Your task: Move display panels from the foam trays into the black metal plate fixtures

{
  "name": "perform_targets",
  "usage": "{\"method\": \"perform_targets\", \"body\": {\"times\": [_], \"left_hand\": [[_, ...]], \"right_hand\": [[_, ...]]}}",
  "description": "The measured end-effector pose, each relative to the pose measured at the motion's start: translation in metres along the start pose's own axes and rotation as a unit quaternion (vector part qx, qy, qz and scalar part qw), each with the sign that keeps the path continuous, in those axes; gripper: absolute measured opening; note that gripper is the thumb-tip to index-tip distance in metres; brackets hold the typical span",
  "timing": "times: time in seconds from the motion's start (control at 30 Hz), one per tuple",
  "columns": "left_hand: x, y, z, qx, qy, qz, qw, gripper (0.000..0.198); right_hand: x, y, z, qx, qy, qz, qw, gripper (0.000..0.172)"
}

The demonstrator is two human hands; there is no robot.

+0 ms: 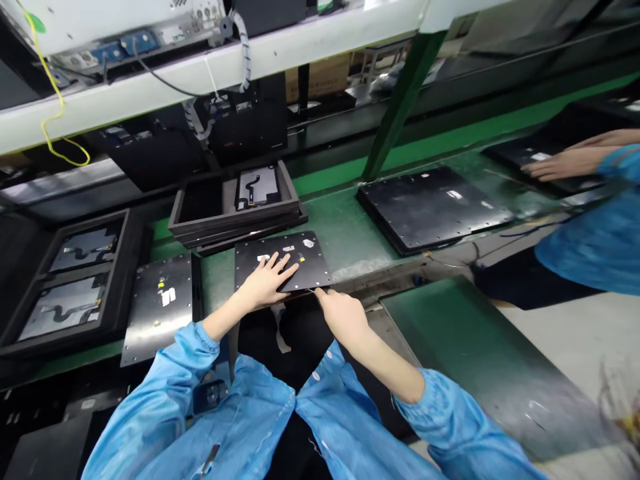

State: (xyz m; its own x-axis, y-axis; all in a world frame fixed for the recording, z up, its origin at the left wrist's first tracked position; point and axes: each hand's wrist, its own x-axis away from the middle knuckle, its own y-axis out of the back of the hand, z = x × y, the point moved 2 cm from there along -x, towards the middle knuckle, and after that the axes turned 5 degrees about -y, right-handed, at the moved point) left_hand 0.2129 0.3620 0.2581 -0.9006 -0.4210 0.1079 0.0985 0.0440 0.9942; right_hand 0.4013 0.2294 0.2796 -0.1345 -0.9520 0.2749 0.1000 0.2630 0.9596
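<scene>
A small black panel (287, 263) is seen lying flat on the green table (350, 233), close to its near edge. The left hand (267, 280) is laid flat on the panel's near left part with the fingers spread wide, nothing being gripped. The right hand (343, 313) is held at the panel's near right corner, where the fingertips touch or pinch the edge; whether anything is clasped cannot be told. Small white labels (287, 250) are stuck on the panel's far part, but their writing is too small to be read, and no brand can be made out. Just behind the panel, a stack of black trays (235, 213) is placed, the top one holding a grey sheet with a dark curved strip (257, 187). To the left, a silvery plate (160, 303) with a yellow mark and a white label is laid, and beyond it a dark tray (75, 280) with two similar grey sheets. To the right, well apart, a larger black panel (433, 207) rests on the table. At the far right, another person's hand (565, 163) in a blue sleeve (595, 233) is pressed on a further black panel (540, 157). Overhead, a white rail (200, 73) with grey cables and a yellow wire (53, 100) is fixed, and a green post (403, 100) stands behind the table.
</scene>
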Motion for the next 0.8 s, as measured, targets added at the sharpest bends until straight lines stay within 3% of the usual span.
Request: {"method": "perform_targets", "body": {"times": [0.13,0.37,0.47,0.67,0.8], "left_hand": [[0.013,0.011,-0.012,-0.076,-0.021,0.003,0.997,0.065],[0.021,0.045,-0.001,-0.085,-0.002,-0.115,0.99,0.052],[0.021,0.054,0.007,-0.056,0.003,-0.156,0.986,0.048],[0.02,0.056,0.013,-0.04,0.042,-0.192,0.98,0.048],[0.015,0.053,0.02,-0.032,0.052,-0.176,0.982,0.05]], "right_hand": [[0.002,-0.004,-0.001,0.03,0.007,-0.005,1.0,0.041],[-0.017,-0.019,-0.003,-0.043,0.053,-0.096,0.993,0.032],[-0.04,-0.012,0.018,-0.079,0.123,-0.102,0.984,0.039],[-0.097,0.001,0.041,-0.062,0.214,-0.095,0.97,0.082],[-0.131,0.001,0.041,-0.036,0.375,-0.139,0.916,0.069]]}}
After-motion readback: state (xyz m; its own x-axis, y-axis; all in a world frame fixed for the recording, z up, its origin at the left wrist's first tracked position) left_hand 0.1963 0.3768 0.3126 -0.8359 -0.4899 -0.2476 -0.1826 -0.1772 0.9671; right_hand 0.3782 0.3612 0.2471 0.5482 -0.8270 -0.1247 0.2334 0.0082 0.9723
